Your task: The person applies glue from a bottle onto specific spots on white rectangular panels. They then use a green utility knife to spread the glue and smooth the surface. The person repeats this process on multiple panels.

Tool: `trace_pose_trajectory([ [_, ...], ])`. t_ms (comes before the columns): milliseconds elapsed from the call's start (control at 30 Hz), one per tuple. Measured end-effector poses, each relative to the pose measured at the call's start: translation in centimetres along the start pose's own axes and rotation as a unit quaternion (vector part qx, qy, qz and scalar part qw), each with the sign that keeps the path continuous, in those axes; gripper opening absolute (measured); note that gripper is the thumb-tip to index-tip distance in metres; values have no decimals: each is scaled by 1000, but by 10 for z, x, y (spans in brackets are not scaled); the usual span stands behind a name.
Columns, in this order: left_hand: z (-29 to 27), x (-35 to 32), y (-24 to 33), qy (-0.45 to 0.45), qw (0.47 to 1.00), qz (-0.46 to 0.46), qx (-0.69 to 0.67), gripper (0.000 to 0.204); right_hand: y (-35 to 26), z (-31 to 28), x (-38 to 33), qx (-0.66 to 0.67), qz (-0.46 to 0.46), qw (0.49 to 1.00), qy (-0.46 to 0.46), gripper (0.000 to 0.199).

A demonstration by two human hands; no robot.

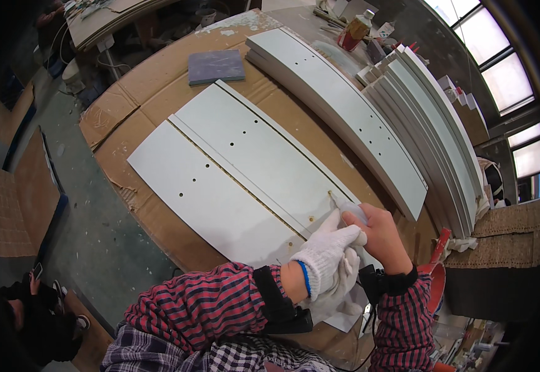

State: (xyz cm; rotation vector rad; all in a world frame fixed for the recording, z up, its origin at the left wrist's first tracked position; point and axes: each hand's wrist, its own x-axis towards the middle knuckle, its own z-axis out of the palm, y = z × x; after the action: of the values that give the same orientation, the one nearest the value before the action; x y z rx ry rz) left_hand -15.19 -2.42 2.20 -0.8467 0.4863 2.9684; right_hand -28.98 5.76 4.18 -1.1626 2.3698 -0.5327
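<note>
The left hand (330, 247) wears a white glove (319, 259) and a blue wrist band (307, 279); the right hand (384, 239) holds a whitish bottle (355, 212). Behind both, sleeves (198, 304) run in red and dark stripes. Beneath the hands lies a white panel (254, 162) with a golden-brown groove (239, 180) and black holes (232, 144), over brown cardboard (149, 93). A slate-grey block (216, 66) sits beyond them, greenish-grey floor (111, 204) to their left.

Grooved panel (239, 162) flat on cardboard sheet (111, 118). Slab (215, 66) on the cardboard too, just behind the panel's far right corner. Panel stack (338, 105) right of panel, second stack (446, 142) beyond it. Liquid bottle (355, 32) behind both stacks. Squeeze bottle (357, 211) over panel's near right part, in right hand (381, 234).
</note>
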Motion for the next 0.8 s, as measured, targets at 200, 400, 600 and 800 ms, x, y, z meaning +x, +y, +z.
trace_pose_trajectory([
  [200, 0, 1, -3, -16, 1000, 4, -1, 21, -1, 0, -3, 18, -3, 1000, 8, 46],
  [400, 10, -5, -16, -22, 999, -30, -16, 35, 12, -2, -29, 61, 31, 997, 42, 41],
  [600, 13, -1, -25, -30, 999, -37, -5, 37, 21, -2, -36, 61, 21, 996, 54, 40],
  [800, 13, -2, -20, -37, 999, -31, -20, 31, 21, -2, -32, 54, 9, 998, 43, 41],
])
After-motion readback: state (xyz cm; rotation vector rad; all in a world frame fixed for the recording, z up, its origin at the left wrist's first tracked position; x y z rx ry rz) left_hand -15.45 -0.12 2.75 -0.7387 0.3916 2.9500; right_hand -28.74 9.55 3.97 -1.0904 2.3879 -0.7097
